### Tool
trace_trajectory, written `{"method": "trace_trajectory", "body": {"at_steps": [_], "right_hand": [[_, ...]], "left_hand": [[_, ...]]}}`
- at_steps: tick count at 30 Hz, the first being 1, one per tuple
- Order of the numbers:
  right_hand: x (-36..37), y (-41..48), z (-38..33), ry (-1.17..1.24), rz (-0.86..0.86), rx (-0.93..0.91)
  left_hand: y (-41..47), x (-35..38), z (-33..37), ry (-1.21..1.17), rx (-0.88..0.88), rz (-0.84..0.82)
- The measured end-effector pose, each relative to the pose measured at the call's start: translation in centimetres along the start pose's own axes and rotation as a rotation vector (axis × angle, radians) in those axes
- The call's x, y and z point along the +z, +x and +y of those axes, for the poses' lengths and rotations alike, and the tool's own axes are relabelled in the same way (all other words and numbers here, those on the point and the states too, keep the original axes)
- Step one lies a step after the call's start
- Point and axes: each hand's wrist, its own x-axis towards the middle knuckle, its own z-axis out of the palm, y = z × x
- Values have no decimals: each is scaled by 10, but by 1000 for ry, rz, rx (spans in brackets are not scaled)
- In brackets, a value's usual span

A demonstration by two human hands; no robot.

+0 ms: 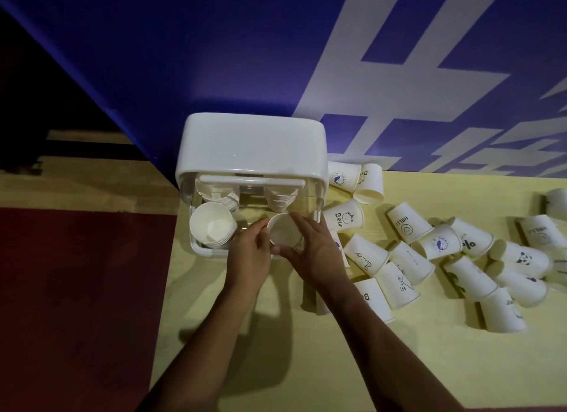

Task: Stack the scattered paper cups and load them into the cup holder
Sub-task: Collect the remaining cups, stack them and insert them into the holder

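Paper cup, mouth up, sits between both hands over the front right corner of the cup holder, at the near left edge of the table. The left hand has its fingers curled against the cup's left rim, and the right hand wraps fingers and thumb round the right side, so both grip it. Whether it is one cup or a short nest I cannot tell.

A stack fills the front left spot and two more stand at the back under the white lid. The scattered cups lie on their sides to the right, some just beside the holder.

Likely trouble: the cup could go down tilted and snag on the clear front wall or the neighbouring stack. A hard squeeze from two sides could buckle the thin rim, so later cups would not nest. The right wrist is close to the nearest loose cups and could roll them away as it draws back
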Motion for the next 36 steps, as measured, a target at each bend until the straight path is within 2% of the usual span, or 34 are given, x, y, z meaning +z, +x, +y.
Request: {"method": "trace_trajectory", "body": {"at_steps": [6, 13, 17, 21, 27, 31, 36], "right_hand": [[7, 3, 2, -99, 13, 0], [-1, -4, 0, -46, 33, 1], [-35, -23, 7, -11, 149, 41], [-90, -36, 27, 34, 292, 159], [-157, -40, 74, 63, 400, 243], [-176, -35, 111, 50, 347, 255], [-186, -16, 157, 42, 237, 200]], "left_hand": [[7, -2, -7, 131, 39, -23], [0, -6, 7, 135, 94, 17], [-29, -10, 37, 120, 225, 90], [-41, 16, 89, 131, 314, -31], [15, 96, 149, 439, 491, -208], [74, 140, 148, 748, 560, -242], [123, 167, 131, 983, 488, -262]]}}
